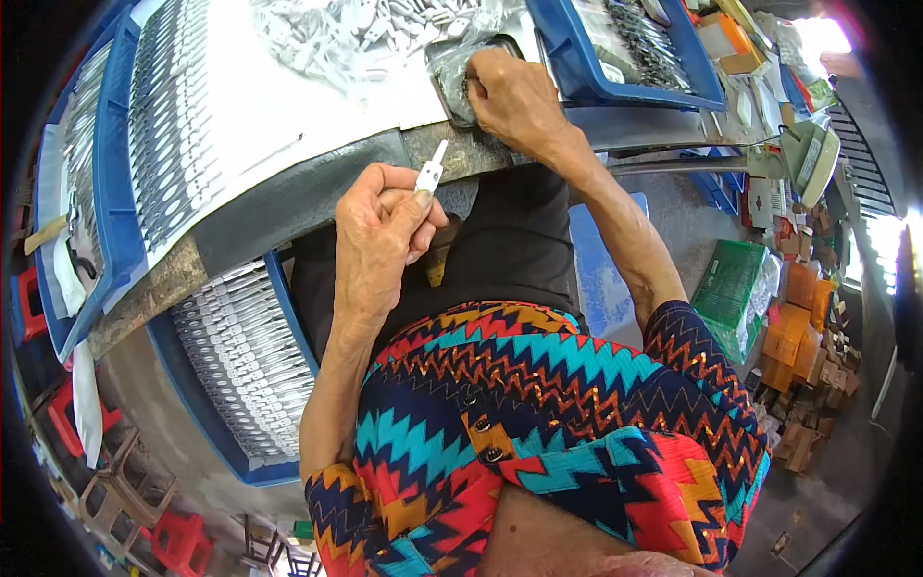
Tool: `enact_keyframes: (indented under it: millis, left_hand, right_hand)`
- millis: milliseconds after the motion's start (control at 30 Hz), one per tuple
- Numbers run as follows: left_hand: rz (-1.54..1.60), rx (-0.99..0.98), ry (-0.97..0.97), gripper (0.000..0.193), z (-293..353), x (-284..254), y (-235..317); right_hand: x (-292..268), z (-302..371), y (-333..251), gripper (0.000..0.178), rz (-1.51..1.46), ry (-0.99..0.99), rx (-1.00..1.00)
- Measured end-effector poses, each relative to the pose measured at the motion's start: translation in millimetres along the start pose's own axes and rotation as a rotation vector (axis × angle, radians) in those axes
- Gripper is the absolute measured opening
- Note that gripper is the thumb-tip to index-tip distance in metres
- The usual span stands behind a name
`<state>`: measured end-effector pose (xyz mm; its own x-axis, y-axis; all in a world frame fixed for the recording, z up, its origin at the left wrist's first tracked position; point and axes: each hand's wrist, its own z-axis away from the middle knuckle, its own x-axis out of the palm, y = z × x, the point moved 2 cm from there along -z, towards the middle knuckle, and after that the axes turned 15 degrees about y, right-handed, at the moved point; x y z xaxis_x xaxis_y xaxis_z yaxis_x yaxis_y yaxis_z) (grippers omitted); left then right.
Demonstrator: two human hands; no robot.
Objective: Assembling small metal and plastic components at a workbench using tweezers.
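Between the thumb and fingers of my left hand (370, 236) is a small pale metal part (429, 176) with a narrow tip and a dark spot in its body. That hand is over my lap, just in front of the table's near edge. My right hand (519, 101) reaches down into a small dark tray (435, 88) at that edge, its fingers bent inward. Clear plastic (450, 69) lies in the tray beside them. The fingertips are hidden, so what they pinch cannot be made out.
Loose metal parts (385, 29) and plastic bags lie on white paper at the far side. Blue trays of rowed parts stand left (120, 144) and right (635, 94). Another blue tray (197, 418) sits below the table. A green crate (716, 288) and boxes are at right.
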<state>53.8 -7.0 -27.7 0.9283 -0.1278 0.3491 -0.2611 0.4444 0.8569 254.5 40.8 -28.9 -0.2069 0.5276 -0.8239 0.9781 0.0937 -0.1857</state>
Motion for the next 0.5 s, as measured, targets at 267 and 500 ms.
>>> enact_keyframes:
  millis: [267, 500]
  left_hand:
    - [0.002, 0.019, 0.015, 0.005, 2, -6, 3]
    - [0.014, 0.016, 0.026, 0.005, 1, -6, 3]
  right_hand:
    - [-5, -2, 8, 0.01, -0.187, 0.021, 0.029]
    - [-15, 0, 16, 0.015, -0.587, -0.071, 0.354]
